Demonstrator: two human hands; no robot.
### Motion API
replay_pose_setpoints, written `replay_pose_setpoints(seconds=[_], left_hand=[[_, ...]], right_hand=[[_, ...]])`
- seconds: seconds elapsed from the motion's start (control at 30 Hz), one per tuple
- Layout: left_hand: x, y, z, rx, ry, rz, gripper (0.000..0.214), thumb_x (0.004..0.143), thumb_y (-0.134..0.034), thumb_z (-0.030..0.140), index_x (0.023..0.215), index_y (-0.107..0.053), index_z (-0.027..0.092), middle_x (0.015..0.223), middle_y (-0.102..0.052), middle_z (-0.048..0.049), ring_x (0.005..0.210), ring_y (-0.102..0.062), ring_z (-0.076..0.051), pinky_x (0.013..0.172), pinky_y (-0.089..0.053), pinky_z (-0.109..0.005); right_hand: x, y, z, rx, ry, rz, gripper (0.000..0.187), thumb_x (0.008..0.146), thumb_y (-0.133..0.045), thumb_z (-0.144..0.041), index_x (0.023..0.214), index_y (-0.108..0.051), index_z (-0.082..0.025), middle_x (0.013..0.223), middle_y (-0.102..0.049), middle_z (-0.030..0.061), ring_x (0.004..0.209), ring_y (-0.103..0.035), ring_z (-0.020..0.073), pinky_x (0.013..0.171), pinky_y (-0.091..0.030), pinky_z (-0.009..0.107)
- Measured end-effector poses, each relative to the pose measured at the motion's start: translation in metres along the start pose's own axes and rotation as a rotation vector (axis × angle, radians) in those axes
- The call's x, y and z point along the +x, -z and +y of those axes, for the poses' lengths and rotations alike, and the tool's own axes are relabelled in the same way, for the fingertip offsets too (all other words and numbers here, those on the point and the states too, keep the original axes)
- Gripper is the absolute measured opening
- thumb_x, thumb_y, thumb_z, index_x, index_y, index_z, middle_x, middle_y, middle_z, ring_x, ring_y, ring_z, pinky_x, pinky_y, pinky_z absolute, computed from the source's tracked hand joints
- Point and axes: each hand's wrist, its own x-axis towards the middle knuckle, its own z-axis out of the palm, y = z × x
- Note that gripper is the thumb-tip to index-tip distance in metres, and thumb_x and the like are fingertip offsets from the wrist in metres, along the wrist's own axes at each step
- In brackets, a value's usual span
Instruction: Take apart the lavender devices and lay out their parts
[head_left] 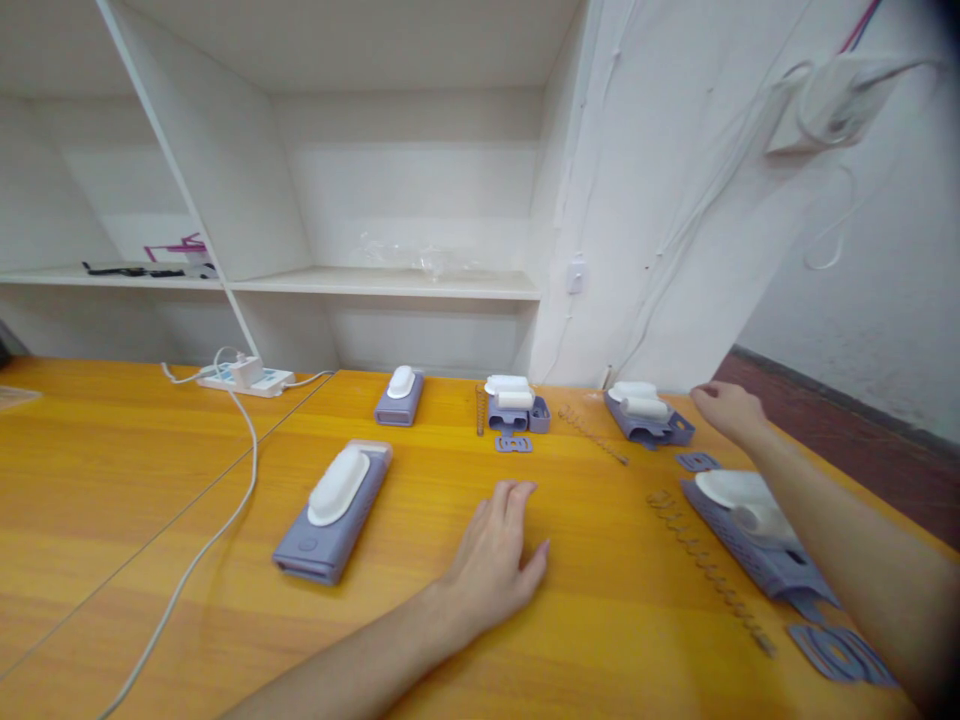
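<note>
Left of the large spring we see the left hand, empty, fingers spread; beyond the spring, the right hand, whose grip we cannot tell; to the spring's right, 1 purple case.

About its centre, the orange-yellow tabletop carried a large purple case at 9 o'clock, a power strip at 10, an open purple casing at 2, and a long coil spring at 3.
</note>
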Motion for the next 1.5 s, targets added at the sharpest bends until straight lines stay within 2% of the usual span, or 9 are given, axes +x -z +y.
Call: replay_pose_setpoints(seconds=[0.1, 0.2, 0.3, 0.4, 0.57, 0.83, 1.1, 1.4, 1.5], left_hand=[[0.0, 0.0, 0.001, 0.009, 0.001, -0.004, 0.053, 0.084, -0.049, 0.026, 0.132, -0.029, 0.021, 0.126, -0.043, -0.0128, 0.105, -0.05, -0.026, 0.093, -0.042, -0.047], [0.0, 0.0, 0.002, 0.014, 0.001, -0.006, 0.052, 0.084, -0.05, 0.026, 0.132, -0.029, 0.021, 0.126, -0.043, -0.0126, 0.106, -0.049, -0.026, 0.094, -0.042, -0.047], [0.0, 0.0, 0.003, 0.013, -0.002, -0.003, 0.053, 0.083, -0.05, 0.026, 0.132, -0.029, 0.021, 0.125, -0.043, -0.0123, 0.106, -0.049, -0.026, 0.094, -0.041, -0.046], [0.001, 0.0, 0.003, 0.016, -0.002, -0.004, 0.053, 0.083, -0.05, 0.025, 0.132, -0.029, 0.022, 0.125, -0.043, -0.0122, 0.105, -0.049, -0.025, 0.093, -0.042, -0.046], [0.0, 0.001, 0.003, 0.033, 0.002, -0.02, 0.052, 0.084, -0.049, 0.026, 0.131, -0.029, 0.021, 0.126, -0.043, -0.0118, 0.105, -0.049, -0.025, 0.093, -0.042, -0.046], [0.001, 0.001, 0.003, 0.054, 0.002, -0.036, 0.051, 0.084, -0.049, 0.027, 0.131, -0.028, 0.022, 0.126, -0.042, -0.011, 0.106, -0.048, -0.025, 0.094, -0.041, -0.044], [0.001, 0.003, 0.002, 0.074, 0.004, -0.053, 0.051, 0.084, -0.049, 0.027, 0.131, -0.029, 0.022, 0.126, -0.042, -0.0099, 0.108, -0.046, -0.025, 0.095, -0.04, -0.042], [0.0, 0.002, 0.002, 0.089, 0.007, -0.056, 0.052, 0.083, -0.049, 0.028, 0.131, -0.029, 0.021, 0.127, -0.042, -0.0103, 0.109, -0.046, -0.025, 0.094, -0.041, -0.042], [0.0, 0.002, 0.003, 0.095, 0.0, -0.057, 0.051, 0.084, -0.049, 0.028, 0.13, -0.03, 0.021, 0.127, -0.042, -0.0099, 0.109, -0.046, -0.025, 0.095, -0.04, -0.042]], right_hand=[[-0.004, 0.01, -0.025, -0.01, 0.056, 0.077, 0.042, 0.091, -0.033, -0.031, 0.106, -0.063, -0.006, 0.103, -0.062, 0.0222, 0.092, -0.056, 0.0263, 0.073, -0.037, 0.033], [-0.022, 0.01, -0.062, 0.014, 0.26, 0.042, 0.032, 0.089, -0.041, -0.033, 0.105, -0.064, -0.018, 0.105, -0.064, 0.0091, 0.094, -0.056, 0.0193, 0.08, -0.037, 0.025], [-0.051, -0.005, -0.096, 0.022, 0.597, -0.261, 0.027, 0.084, -0.051, -0.031, 0.103, -0.066, -0.022, 0.092, -0.067, 0.0026, 0.082, -0.06, 0.0162, 0.075, -0.04, 0.023], [-0.076, -0.027, -0.113, -0.027, 0.671, -0.432, 0.029, 0.077, -0.056, -0.022, 0.103, -0.067, -0.023, 0.085, -0.068, 0.0007, 0.077, -0.062, 0.0159, 0.07, -0.042, 0.022], [-0.077, -0.052, -0.11, -0.094, 0.611, -0.42, 0.027, 0.076, -0.05, -0.011, 0.093, -0.07, -0.017, 0.089, -0.069, 0.0071, 0.085, -0.063, 0.0187, 0.075, -0.043, 0.023], [-0.057, -0.051, -0.103, -0.235, 0.51, -0.287, 0.031, 0.086, -0.043, -0.024, 0.104, -0.066, -0.013, 0.119, -0.056, 0.0159, 0.112, -0.05, 0.0268, 0.093, -0.038, 0.035], [-0.062, -0.064, -0.119, -0.371, 0.439, -0.254, 0.031, 0.081, -0.05, -0.027, 0.1, -0.068, -0.01, 0.117, -0.055, 0.0194, 0.112, -0.047, 0.0328, 0.091, -0.035, 0.045], [-0.059, -0.042, -0.119, -0.339, 0.403, -0.058, 0.036, 0.091, -0.035, -0.029, 0.11, -0.061, -0.012, 0.114, -0.056, 0.0183, 0.112, -0.045, 0.0307, 0.091, -0.033, 0.043], [-0.04, -0.033, -0.106, -0.232, 0.215, 0.048, 0.043, 0.094, -0.026, -0.032, 0.111, -0.059, -0.009, 0.115, -0.054, 0.0205, 0.115, -0.042, 0.0335, 0.092, -0.033, 0.047]])
